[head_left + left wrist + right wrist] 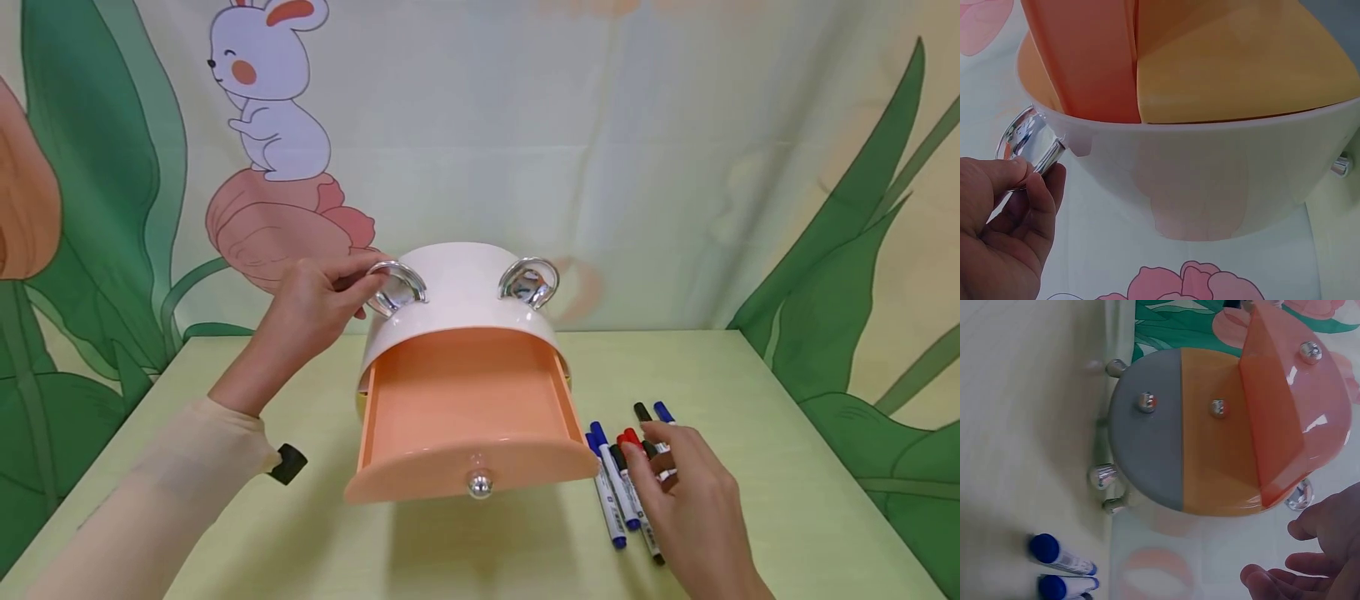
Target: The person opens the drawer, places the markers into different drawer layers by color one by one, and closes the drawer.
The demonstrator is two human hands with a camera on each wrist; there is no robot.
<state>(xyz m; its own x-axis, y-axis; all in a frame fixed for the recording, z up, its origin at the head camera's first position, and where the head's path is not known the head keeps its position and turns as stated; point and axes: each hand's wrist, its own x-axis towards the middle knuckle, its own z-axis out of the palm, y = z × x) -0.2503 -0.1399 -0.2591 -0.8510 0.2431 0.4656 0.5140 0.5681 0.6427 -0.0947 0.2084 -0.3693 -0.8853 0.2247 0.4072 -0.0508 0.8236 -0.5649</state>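
Observation:
A small drawer cabinet with a white rounded shell (457, 279) and silver ears stands in the middle of the table. Its top peach drawer (420, 477), with a silver ball knob (480, 485), is pulled out, and its visible floor is bare. My left hand (315, 300) pinches the left silver ear (1029, 140) between thumb and fingers. To the right of the drawer, my right hand (697, 500) hovers over several whiteboard markers (609, 504), partly hiding them. Its fingers are apart and hold nothing in the right wrist view.
Below the pulled-out drawer, an orange drawer (1210, 469) and a grey drawer (1141, 440) are closed. Silver feet (1104, 476) carry the cabinet. A printed cloth (660, 167) with a rabbit and plants hangs behind the pale green table (795, 500).

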